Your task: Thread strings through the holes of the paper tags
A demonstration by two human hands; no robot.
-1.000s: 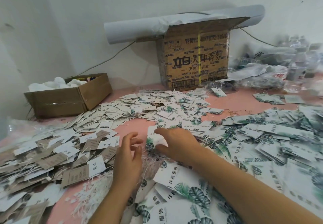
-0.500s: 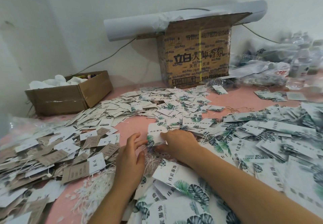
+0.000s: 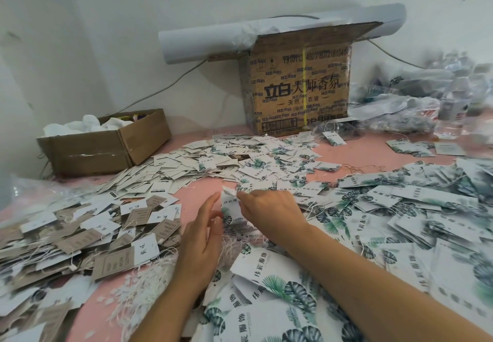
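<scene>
My right hand [image 3: 269, 211] pinches the top of a white paper tag with green leaf print [image 3: 229, 207], holding it upright above the pink table. My left hand [image 3: 202, 237] sits just left of that tag, fingers extended with the tips close to its edge; whether they touch it I cannot tell. A bundle of white strings [image 3: 149, 283] lies under and left of my left wrist. Whether a string is in either hand is too small to tell.
Piles of leaf-print tags [image 3: 400, 208] cover the right side, brown and white tags [image 3: 80, 229] the left, and small tags [image 3: 240, 160] the middle. A low open carton [image 3: 106, 147] stands back left, a tall printed carton [image 3: 298, 88] behind, plastic bags [image 3: 426, 96] back right.
My right hand has lifted the leaf-print tag from the pile and raised it upright. My left hand has moved up and right toward the tag, its fingers now stretched out.
</scene>
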